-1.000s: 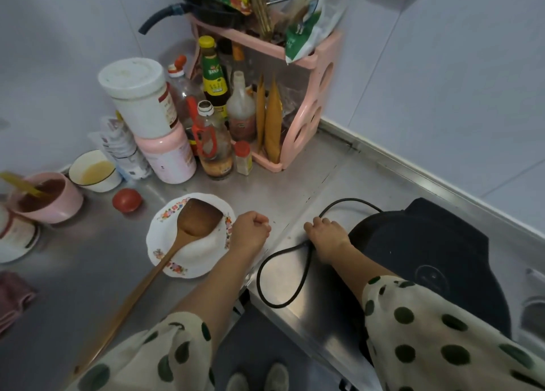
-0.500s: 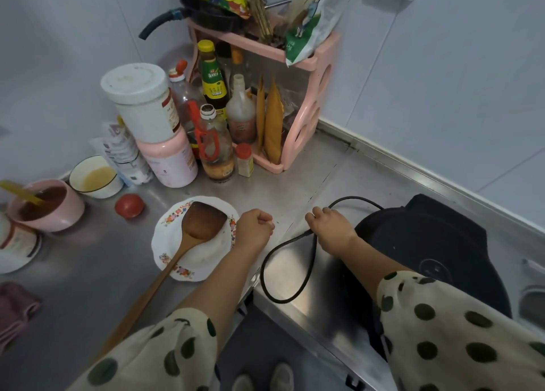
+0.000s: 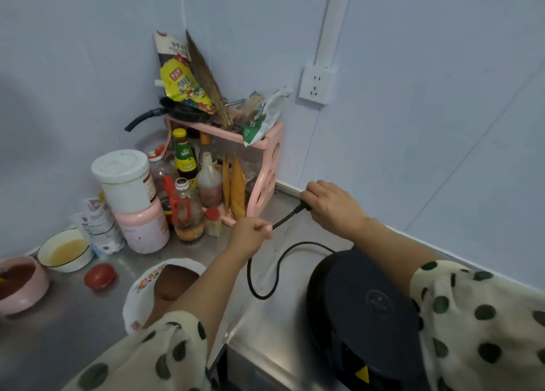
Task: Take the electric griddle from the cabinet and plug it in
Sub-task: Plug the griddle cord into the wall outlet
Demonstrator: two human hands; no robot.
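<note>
Head view, both hands (image 3: pixel 330 206) gripping cord (image 3: pixel 287 219), labels unreadable

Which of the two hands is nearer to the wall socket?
The right hand. It holds the cord's plug end below the wall socket; the left hand grips the cord lower, further left.

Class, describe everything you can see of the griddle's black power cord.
The power cord is thin, black and looks rubbery. It leaves the black electric griddle, loops on the steel counter, then rises to the left hand, which pinches it. A taut stretch runs to the right hand, closed over the plug end. It is not in the wall socket.
</note>
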